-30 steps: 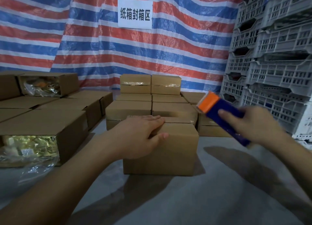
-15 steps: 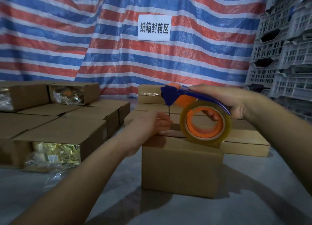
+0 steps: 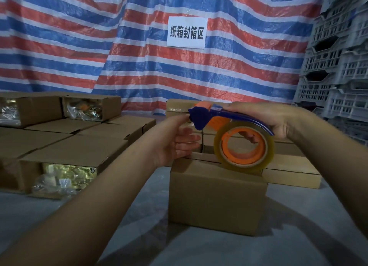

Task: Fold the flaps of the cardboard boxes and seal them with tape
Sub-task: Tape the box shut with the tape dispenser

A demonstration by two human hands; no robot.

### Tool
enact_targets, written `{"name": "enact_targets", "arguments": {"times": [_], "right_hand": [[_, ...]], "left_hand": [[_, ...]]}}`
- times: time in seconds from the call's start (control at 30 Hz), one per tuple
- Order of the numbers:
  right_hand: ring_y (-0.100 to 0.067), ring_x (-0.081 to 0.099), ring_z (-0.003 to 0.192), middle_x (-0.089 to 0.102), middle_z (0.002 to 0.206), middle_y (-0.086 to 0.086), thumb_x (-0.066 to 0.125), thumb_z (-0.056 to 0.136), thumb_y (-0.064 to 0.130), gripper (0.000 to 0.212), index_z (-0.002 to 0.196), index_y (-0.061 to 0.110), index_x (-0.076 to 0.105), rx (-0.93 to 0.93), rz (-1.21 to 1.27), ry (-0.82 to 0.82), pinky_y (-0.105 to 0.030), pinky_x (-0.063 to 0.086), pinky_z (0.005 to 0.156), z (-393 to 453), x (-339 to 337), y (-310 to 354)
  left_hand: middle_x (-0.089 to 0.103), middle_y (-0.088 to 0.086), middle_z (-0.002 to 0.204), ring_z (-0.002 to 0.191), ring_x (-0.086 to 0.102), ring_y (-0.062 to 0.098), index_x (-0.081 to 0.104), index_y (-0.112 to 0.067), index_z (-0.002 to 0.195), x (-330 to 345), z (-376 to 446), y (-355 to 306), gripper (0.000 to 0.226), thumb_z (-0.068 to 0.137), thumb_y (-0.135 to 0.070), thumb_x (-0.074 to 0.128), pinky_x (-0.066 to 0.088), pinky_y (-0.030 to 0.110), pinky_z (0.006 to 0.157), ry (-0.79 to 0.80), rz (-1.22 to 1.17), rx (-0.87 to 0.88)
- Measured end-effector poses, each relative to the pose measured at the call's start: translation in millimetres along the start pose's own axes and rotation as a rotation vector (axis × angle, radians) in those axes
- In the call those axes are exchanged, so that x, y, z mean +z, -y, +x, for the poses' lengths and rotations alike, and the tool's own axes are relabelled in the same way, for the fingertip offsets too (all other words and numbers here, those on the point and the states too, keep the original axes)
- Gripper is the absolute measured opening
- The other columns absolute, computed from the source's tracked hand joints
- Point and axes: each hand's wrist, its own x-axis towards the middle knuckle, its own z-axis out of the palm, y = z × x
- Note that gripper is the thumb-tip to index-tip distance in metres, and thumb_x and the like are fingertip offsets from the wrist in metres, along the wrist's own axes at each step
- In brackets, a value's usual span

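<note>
Right hand (image 3: 278, 118) grips blue-orange tape dispenser with clear tape roll (image 3: 244, 144) over closed brown cardboard box (image 3: 217, 196) on grey floor; left hand (image 3: 175, 140) fingertips pinch at dispenser's front end.

Dim, cool indoor light leaves the floor (image 3: 298, 235) grey and muted, while the striped tarp (image 3: 139, 56) at the back stays the brightest, most saturated area. Soft shadows fall toward the camera from the near box (image 3: 217, 198) and beneath both forearms. Faint glare glints off plastic wrap (image 3: 65, 174) inside the open boxes at left. Wide-angle distortion bows the crates (image 3: 338, 66) at right. Focus is fair at centre; the left hand (image 3: 175, 138) looks slightly soft.
</note>
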Motion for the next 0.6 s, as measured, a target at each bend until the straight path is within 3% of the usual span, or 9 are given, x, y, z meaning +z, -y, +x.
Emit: {"name": "enact_targets", "arguments": {"times": [0.23,0.33,0.47,0.6], "right_hand": [[-0.010,0.063,0.046,0.071,0.069,-0.004,0.078,0.059,0.055,0.078,0.121,0.013,0.057,0.000,0.000,0.022,-0.020,0.048,0.040,2.6,-2.1,0.7],[-0.010,0.063,0.047,0.071,0.071,-0.004,0.075,0.066,0.055,0.072,0.122,0.013,0.056,0.013,-0.027,0.031,-0.020,0.049,0.041,4.2,-2.9,2.8],[-0.010,0.064,0.049,0.070,0.069,-0.003,0.078,0.062,0.057,0.070,0.113,0.012,0.060,0.085,-0.141,0.071,-0.022,0.050,0.044,3.7,-9.2,13.8],[-0.012,0.060,0.048,0.066,0.066,-0.003,0.082,0.064,0.056,0.064,0.110,0.016,0.060,0.155,-0.224,0.124,-0.023,0.050,0.045,-2.1,-22.1,14.6]], "left_hand": [[0.076,0.005,0.082,0.075,0.075,0.018,0.061,-0.013,0.098,2.1,1.6,2.1,0.016,0.094,-0.028,0.062,0.053,0.032,0.071,-0.026,-0.054,0.011],[0.074,0.001,0.076,0.082,0.073,0.018,0.061,-0.014,0.102,2.9,2.6,3.0,0.010,0.098,-0.020,0.054,0.052,0.035,0.072,-0.048,-0.061,0.050],[0.062,0.003,0.083,0.088,0.064,0.016,0.059,-0.015,0.097,5.8,5.5,8.4,0.008,0.099,-0.012,0.052,0.053,0.035,0.075,-0.115,-0.001,0.124],[0.049,0.003,0.068,0.064,0.055,0.011,0.051,-0.009,0.076,0.7,6.7,16.0,0.024,0.098,-0.005,0.045,0.058,0.031,0.076,-0.122,-0.046,0.097]]}}
